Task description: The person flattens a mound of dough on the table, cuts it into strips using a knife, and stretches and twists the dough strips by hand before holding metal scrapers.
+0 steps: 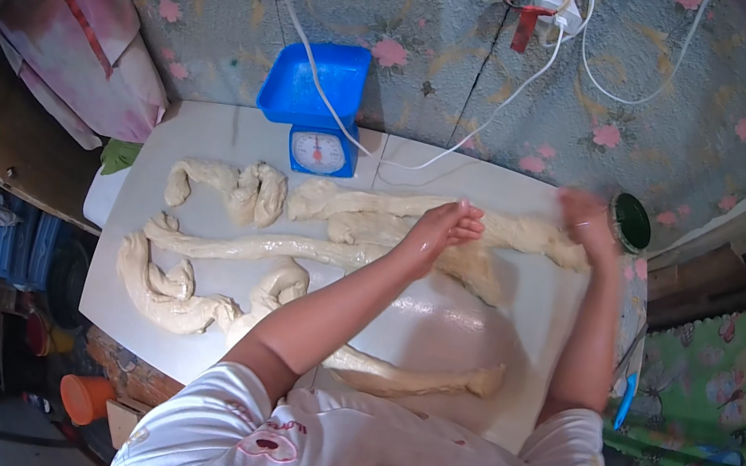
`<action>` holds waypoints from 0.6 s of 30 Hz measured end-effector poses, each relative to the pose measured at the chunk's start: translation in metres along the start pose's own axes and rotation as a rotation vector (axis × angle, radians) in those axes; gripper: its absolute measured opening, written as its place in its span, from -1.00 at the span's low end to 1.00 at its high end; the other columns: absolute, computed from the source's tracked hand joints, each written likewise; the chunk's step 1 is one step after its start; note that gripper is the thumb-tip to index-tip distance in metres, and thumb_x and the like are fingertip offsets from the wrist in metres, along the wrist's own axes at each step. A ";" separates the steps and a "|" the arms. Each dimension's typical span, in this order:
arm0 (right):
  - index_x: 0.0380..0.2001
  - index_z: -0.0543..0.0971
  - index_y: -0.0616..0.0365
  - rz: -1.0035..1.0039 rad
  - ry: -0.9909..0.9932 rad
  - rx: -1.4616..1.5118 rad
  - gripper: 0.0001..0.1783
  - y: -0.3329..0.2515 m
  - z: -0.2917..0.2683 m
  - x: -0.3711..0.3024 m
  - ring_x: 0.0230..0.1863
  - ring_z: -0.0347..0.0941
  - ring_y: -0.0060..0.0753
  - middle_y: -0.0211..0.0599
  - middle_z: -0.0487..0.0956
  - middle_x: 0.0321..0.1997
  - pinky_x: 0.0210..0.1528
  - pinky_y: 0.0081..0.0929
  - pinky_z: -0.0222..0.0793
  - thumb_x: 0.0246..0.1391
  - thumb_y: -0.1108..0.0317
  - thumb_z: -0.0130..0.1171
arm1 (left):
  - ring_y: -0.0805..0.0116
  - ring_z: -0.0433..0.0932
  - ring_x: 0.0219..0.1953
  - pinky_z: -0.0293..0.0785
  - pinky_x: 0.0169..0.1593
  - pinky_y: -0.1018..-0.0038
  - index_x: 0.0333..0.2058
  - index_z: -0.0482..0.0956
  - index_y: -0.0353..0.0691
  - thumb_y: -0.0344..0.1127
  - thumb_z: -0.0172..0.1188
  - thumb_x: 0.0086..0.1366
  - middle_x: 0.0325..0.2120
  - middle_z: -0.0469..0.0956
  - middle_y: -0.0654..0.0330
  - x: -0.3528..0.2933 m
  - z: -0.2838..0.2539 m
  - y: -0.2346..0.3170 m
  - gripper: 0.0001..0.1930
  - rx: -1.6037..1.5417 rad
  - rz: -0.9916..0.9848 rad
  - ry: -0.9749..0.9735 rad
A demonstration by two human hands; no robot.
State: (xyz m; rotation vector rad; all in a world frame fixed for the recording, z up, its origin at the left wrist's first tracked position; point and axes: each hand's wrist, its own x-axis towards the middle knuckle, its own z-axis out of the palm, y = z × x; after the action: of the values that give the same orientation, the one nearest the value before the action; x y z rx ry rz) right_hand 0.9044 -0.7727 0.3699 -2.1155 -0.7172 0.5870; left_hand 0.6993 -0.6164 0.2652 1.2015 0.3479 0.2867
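Long, glossy strips of pale dough lie across the white tabletop (202,128). My left hand (446,233) is over the far dough strip (368,202), its fingers stretched out and nothing seen in it. Whether it touches the dough I cannot tell. At the far right, my right hand (584,215) is smeared by motion, just left of a dark green bowl (630,224) and above the end of that strip. Another long strip (281,247) runs across the middle, passing behind my left forearm. Nearer me are a thick folded piece (172,297) and a strip (427,379) partly hidden by my arm.
A blue kitchen scale (318,152) with a blue pan (315,83) stands at the back edge. A white cable (303,36) hangs from the wall across it, below a power strip (561,2). Green patterned cloth (716,383) hangs on the right; an orange container (85,399) sits lower left.
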 end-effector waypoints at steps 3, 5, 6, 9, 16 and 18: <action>-0.37 0.54 0.22 -0.227 -0.414 0.011 -0.58 0.009 0.146 -0.024 -0.16 0.47 -0.22 -0.16 0.55 -0.16 -0.15 -0.21 0.33 0.24 0.05 -0.07 | 0.29 0.45 -0.04 0.36 0.08 0.35 -0.01 0.40 -0.20 0.11 -0.22 0.41 -0.15 0.49 0.15 -0.003 0.031 0.000 -0.50 -0.637 -0.182 0.116; -0.35 0.52 0.24 -0.185 -0.025 -0.058 -0.54 0.020 0.197 -0.024 -0.10 0.45 -0.18 -0.05 0.54 -0.16 -0.14 -0.19 0.30 0.27 0.03 -0.13 | 0.32 0.40 0.01 0.31 0.12 0.34 0.04 0.35 -0.17 0.15 -0.24 0.40 -0.08 0.43 0.15 -0.016 0.039 0.001 -0.47 -0.765 -0.148 0.327; -0.33 0.51 0.23 -0.209 0.143 0.228 -0.54 0.021 0.215 -0.022 -0.11 0.46 -0.12 -0.02 0.53 -0.17 -0.14 -0.20 0.30 0.27 0.02 -0.15 | 0.32 0.40 0.01 0.31 0.12 0.34 0.04 0.35 -0.17 0.15 -0.24 0.40 -0.08 0.43 0.15 -0.024 0.037 0.002 -0.47 -0.753 -0.120 0.307; -0.29 0.50 0.22 -0.372 0.376 0.428 -0.56 0.000 0.256 -0.029 -0.12 0.46 -0.04 0.03 0.53 -0.18 -0.13 -0.21 0.31 0.27 0.03 -0.15 | 0.34 0.37 0.04 0.23 0.18 0.33 0.10 0.30 -0.14 0.16 -0.21 0.39 -0.03 0.40 0.20 -0.040 0.010 0.010 -0.46 -0.401 -0.044 0.384; -0.10 0.48 0.17 -0.375 0.002 0.124 -0.61 -0.052 0.259 -0.016 0.06 0.37 0.04 0.02 0.49 -0.04 0.07 -0.11 0.23 0.24 0.10 -0.12 | 0.22 0.37 0.09 0.30 0.13 0.31 0.12 0.32 -0.20 0.00 0.01 0.34 0.09 0.37 0.10 -0.082 -0.093 0.027 -0.50 -0.109 -0.220 0.105; 0.10 0.38 0.12 -0.321 -0.231 -0.020 -0.50 -0.054 0.261 0.000 0.20 0.26 -0.02 -0.03 0.38 0.14 0.25 0.01 0.04 0.23 0.03 -0.13 | 0.14 0.39 0.07 0.30 0.13 0.28 0.16 0.28 -0.24 -0.02 0.12 0.25 0.08 0.38 0.02 -0.088 -0.132 0.038 -0.40 0.595 -0.087 0.207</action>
State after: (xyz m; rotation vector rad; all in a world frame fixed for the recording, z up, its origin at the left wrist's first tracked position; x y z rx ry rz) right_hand 0.7272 -0.6025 0.2657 -1.9128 -1.1695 0.6529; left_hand 0.5638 -0.5256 0.2686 1.7391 0.6966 0.2381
